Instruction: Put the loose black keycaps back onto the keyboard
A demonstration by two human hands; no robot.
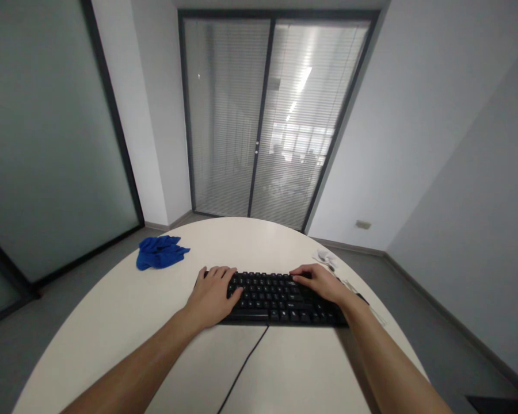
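A black keyboard (265,296) lies flat on the pale round table, its cable (246,359) running from the near edge towards me. My left hand (213,294) grips the keyboard's left end, fingers over the far edge and thumb resting on the keys. Over the right part of the keyboard, my right hand (317,282) is closed, with thumb and forefinger together near the far row of keys. Whatever is between those fingertips is too small to make out. Keys under both palms are hidden.
A crumpled blue cloth (159,252) lies at the table's far left. White crumpled material (326,257) and thin sticks or tools (362,298) lie along the right side, partly behind my right forearm. The round table (250,241) has a curved far edge, with glass doors beyond.
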